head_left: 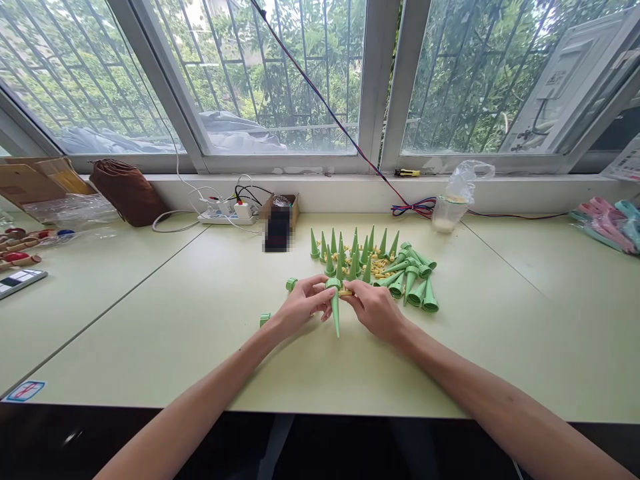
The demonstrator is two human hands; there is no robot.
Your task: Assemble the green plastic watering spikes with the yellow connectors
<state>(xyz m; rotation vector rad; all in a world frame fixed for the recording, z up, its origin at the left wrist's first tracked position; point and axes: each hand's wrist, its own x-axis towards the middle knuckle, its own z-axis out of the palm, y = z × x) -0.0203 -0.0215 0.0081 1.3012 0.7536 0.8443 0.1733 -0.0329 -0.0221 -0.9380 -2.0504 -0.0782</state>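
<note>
My left hand [299,305] is closed on a green plant watering spike [335,317], gripping it near its wide collar with the tip slanting down toward me. With thumb and fingers, my right hand [377,310] pinches a small yellow valve [345,292] against the side of that collar. Just beyond both hands, several green spikes [355,250] stand point up, some with yellow valves on them. Loose yellow valves [383,267] lie among these. To the right is a heap of green spikes [413,283] lying in various directions. Green caps [265,319] sit left of my left hand.
Along the sill wall are a power strip [225,215], an open carton [290,203], bundled cable [415,208] and a plastic cup [445,217]. A brown pouch [127,193] and phone [20,283] lie left. Pink and teal items [607,223] rest far right.
</note>
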